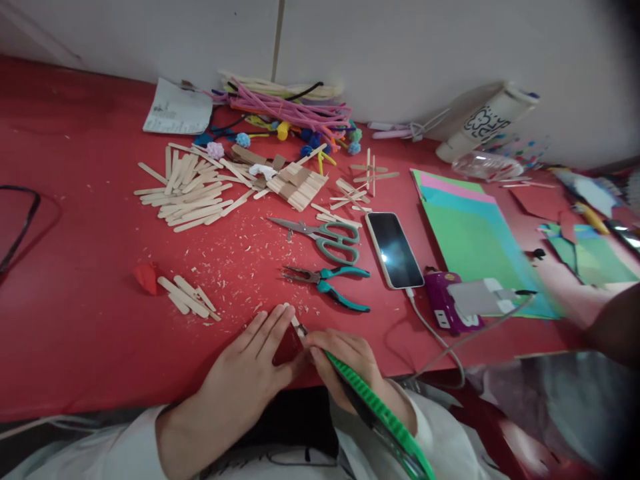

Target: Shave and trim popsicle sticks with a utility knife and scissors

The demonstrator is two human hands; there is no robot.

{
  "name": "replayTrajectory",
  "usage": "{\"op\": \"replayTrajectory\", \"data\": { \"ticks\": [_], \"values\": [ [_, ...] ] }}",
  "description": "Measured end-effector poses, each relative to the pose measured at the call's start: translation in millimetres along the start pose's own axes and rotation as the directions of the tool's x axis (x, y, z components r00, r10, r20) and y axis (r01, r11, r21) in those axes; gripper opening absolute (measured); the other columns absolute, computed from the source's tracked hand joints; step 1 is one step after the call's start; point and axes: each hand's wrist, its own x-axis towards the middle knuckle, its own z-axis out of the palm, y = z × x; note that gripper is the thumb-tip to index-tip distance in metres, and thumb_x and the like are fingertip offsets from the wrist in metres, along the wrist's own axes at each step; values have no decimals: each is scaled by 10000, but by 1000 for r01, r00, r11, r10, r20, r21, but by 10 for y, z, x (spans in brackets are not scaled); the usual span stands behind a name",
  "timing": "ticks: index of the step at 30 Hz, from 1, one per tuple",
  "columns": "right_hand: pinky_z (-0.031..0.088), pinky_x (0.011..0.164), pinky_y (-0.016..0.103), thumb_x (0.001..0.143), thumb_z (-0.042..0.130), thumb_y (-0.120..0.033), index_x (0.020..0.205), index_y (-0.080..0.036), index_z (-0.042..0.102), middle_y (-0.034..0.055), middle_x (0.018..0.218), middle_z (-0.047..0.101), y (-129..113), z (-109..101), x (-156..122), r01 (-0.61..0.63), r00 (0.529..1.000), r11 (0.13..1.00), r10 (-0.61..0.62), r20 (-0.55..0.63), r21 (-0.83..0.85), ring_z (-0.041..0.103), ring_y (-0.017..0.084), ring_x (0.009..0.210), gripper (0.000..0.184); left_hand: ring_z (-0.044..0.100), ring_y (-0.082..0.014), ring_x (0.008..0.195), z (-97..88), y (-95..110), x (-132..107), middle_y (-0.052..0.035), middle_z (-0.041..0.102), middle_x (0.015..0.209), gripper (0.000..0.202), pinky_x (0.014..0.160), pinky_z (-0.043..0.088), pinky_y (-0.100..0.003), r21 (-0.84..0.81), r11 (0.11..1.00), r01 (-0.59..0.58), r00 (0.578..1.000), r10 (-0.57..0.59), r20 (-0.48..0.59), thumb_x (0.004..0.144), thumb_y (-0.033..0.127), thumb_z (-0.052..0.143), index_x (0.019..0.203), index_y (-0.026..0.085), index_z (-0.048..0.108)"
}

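Note:
My left hand point(250, 373) lies flat on the red table, fingers stretched out and thumb apart. Its index fingertip touches a small craft stick point(295, 321). Wrapped in my right hand point(353, 363) is a long green tool point(380, 413) with a ribbed edge and black parts; its exact kind is unclear. A narrow dark tip meets the stick by my right fingertips. Just beyond lie teal-handled pliers point(325, 283) with their handles spread, and grey-green scissors point(320, 237). Pale wood shavings point(240, 273) are scattered in front of my left hand.
Loose craft sticks point(193, 190) pile at the back left, near a joined stick panel point(300, 187) and pipe cleaners point(290, 107). To the right are a phone point(395, 250) on a cable, a purple box point(443, 293), coloured paper point(465, 227) and a tumbler point(485, 123).

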Motion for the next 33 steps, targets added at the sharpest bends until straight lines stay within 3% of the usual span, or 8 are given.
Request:
{"op": "replayTrajectory", "data": {
  "ticks": [3, 7, 11, 20, 24, 30, 33],
  "values": [
    [514, 529, 218, 872, 453, -52, 983, -209, 562, 15, 663, 666, -15, 13, -155, -2, 996, 999, -2, -90, -46, 643, 142, 538, 221, 406, -334, 1350, 19, 8, -16, -230, 389, 1479, 809, 1094, 317, -443, 1, 1000, -19, 999, 19, 38, 777, 384, 691, 1459, 208, 294],
    [533, 560, 213, 886, 461, -65, 1007, -208, 576, 28, 719, 678, 0, 36, -220, -49, 993, 999, 50, -108, 13, 652, 136, 575, 220, 403, -361, 1348, 5, 9, -10, -259, 389, 1467, 780, 1086, 337, -456, -1, 999, -32, 998, 32, 53, 763, 360, 705, 1427, 192, 331],
    [534, 583, 194, 910, 477, -90, 1045, -204, 587, 33, 778, 682, 14, 50, -170, -98, 992, 992, 104, -74, 81, 642, 116, 611, 209, 380, -349, 1363, -20, 9, 2, -249, 386, 1473, 705, 1095, 338, -445, -6, 1000, -18, 999, 18, 50, 773, 311, 684, 1395, 189, 375],
    [534, 642, 177, 920, 484, -97, 1023, -204, 598, 28, 822, 693, 7, 50, -160, -181, 981, 976, 187, -42, 119, 653, 102, 661, 188, 397, -339, 1356, -12, 22, -18, -230, 386, 1480, 806, 1076, 370, -450, -21, 1000, 9, 999, -8, 45, 770, 312, 694, 1463, 218, 294],
    [543, 632, 188, 926, 476, -108, 1034, -204, 587, 33, 816, 695, 1, 36, -97, -157, 987, 981, 161, -29, 111, 659, 111, 656, 182, 420, -342, 1340, -4, 29, -23, -226, 412, 1465, 783, 1071, 372, -441, -10, 1000, 1, 1000, -1, 23, 761, 317, 699, 1445, 197, 339],
    [536, 591, 216, 934, 453, -104, 996, -173, 588, 41, 748, 676, -61, -46, 72, -159, 982, 982, 146, 121, 100, 642, 124, 606, 163, 456, -299, 1317, -31, 25, 7, -201, 452, 1441, 702, 1070, 365, -415, 11, 1000, 8, 1000, -8, 0, 782, 295, 646, 1420, 180, 375],
    [522, 571, 201, 937, 462, -116, 974, -180, 591, 22, 720, 660, -15, -19, 53, -165, 983, 981, 155, 97, 101, 630, 114, 582, 150, 491, -269, 1288, -73, 7, 32, -190, 503, 1399, 660, 1070, 360, -388, 27, 1000, 3, 1000, -2, -28, 805, 283, 613, 1415, 174, 383]
  ]
}}
